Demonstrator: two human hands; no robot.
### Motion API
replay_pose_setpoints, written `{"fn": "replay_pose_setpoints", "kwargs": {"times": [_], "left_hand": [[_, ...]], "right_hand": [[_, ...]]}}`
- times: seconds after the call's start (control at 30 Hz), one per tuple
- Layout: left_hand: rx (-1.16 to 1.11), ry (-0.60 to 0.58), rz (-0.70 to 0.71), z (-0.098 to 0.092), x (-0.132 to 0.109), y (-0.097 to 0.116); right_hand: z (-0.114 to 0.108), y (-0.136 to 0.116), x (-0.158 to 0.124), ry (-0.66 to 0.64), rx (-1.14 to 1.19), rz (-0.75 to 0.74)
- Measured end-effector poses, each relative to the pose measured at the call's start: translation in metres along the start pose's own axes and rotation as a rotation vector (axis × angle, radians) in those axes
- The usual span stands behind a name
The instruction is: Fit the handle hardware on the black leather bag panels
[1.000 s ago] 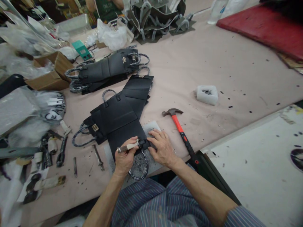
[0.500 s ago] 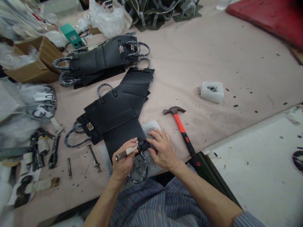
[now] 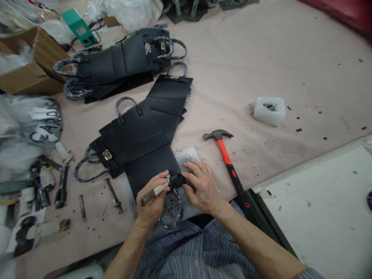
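Note:
My left hand (image 3: pixel 152 201) is closed around a punch tool (image 3: pixel 151 195) with a metal end and a pale wrapped shaft. The tool's tip meets the edge of a black leather bag panel (image 3: pixel 148 166), close to a wrapped handle loop (image 3: pixel 171 211). At the panel's right edge my right hand (image 3: pixel 200 186) presses its fingertips on the black strap piece (image 3: pixel 177 180). Under the panel lies a pale, scuffed board (image 3: pixel 190 155). To the right rests a claw hammer (image 3: pixel 225 151) with a red and black handle, touched by neither hand.
More black bag panels (image 3: pixel 139 131) overlap beyond my hands, with another stack (image 3: pixel 122 62) behind. Several metal tools (image 3: pixel 113 195) lie at left near a plastic bag (image 3: pixel 43 120) and a cardboard box (image 3: pixel 43 58). A hollow white block (image 3: pixel 269 110) stands at right.
The camera view has shifted slightly, so the far items sit higher in the picture. Both hands keep the same hold on the punch tool and the panel's edge.

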State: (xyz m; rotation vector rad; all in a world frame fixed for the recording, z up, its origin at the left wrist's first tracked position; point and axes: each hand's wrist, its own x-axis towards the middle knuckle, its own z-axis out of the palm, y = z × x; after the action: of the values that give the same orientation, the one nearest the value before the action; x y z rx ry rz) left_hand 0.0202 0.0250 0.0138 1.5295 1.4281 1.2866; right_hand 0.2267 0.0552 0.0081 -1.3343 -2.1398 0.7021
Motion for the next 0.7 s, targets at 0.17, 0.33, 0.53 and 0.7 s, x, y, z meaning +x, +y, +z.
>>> {"fn": "replay_pose_setpoints", "kwargs": {"times": [0.17,0.33,0.53,0.7], "left_hand": [[-0.048,0.099,-0.025,0.0008,0.0007,-0.0021],[-0.054,0.107,-0.035,0.0013,0.0022,0.0003],[-0.029,0.091,-0.051,0.0007,0.0005,-0.0007],[-0.006,0.067,-0.049,0.0007,0.0006,-0.0016]], "right_hand": [[0.0,-0.0003,0.0002,0.001,0.011,0.004],[0.0004,-0.0002,-0.0004,-0.002,0.018,0.009],[0.0013,0.001,-0.0007,-0.002,0.021,0.015],[0.0006,0.0008,-0.0004,-0.011,0.024,0.013]]}}
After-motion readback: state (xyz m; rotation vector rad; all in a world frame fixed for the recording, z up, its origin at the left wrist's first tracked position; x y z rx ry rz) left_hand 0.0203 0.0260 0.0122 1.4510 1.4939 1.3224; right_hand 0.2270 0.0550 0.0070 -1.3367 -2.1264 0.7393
